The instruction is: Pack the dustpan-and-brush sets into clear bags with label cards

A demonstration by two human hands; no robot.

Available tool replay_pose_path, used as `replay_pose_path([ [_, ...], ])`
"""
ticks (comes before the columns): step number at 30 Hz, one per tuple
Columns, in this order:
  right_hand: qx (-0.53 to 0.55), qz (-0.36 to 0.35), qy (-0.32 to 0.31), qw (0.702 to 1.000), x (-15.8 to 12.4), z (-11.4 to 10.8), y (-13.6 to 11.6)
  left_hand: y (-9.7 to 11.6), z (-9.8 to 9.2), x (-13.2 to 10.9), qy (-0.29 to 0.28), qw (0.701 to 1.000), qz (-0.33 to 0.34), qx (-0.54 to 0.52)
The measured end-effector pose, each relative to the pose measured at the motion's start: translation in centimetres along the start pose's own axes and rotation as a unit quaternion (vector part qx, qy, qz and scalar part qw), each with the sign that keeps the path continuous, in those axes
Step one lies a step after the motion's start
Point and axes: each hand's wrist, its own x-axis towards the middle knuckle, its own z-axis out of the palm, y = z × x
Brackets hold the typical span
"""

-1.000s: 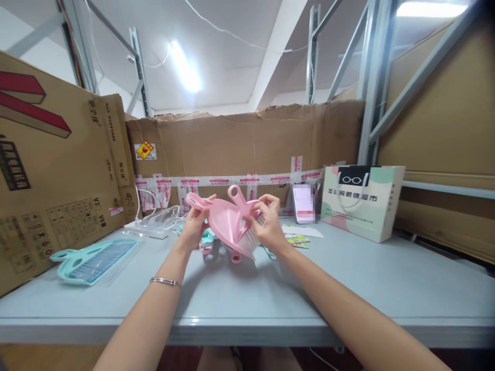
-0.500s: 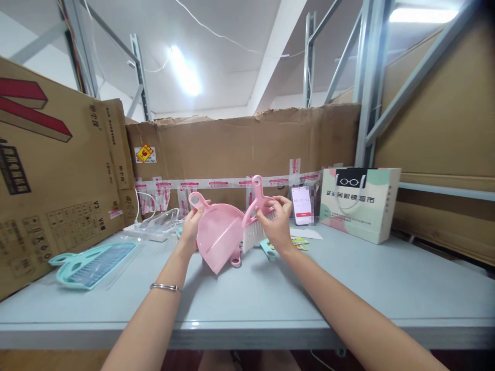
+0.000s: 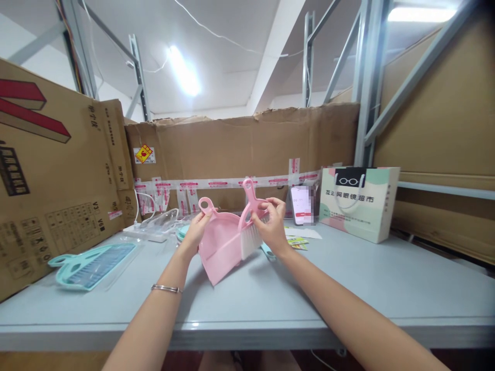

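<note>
My left hand grips a pink dustpan near its looped handle, at the pan's upper left edge. The pan is tilted, its front edge pointing down toward the table. Closed on a pink hand brush, my right hand holds it by the body below the handle. The white bristles hang down against the dustpan's right side; whether they touch it I cannot tell. Behind the right hand, part of a turquoise piece shows on the table.
A wrapped turquoise dustpan-and-brush set lies on the table at left. Behind stand a phone and a paper bag. Clear plastic packaging and printed cards lie farther back. Cardboard boxes wall the back and sides.
The dustpan has turned and shifted slightly right. The brush has moved a little left, closer over the dustpan. A pink looped handle below them is now hidden.
</note>
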Motion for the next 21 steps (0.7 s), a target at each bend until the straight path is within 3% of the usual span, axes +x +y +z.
replay_pose_path([
  [21, -0.009, -0.007, -0.036, 0.999, -0.59, 0.64, 0.58, -0.03, -0.28, 0.04, 0.006, 0.999, 0.003, 0.036],
])
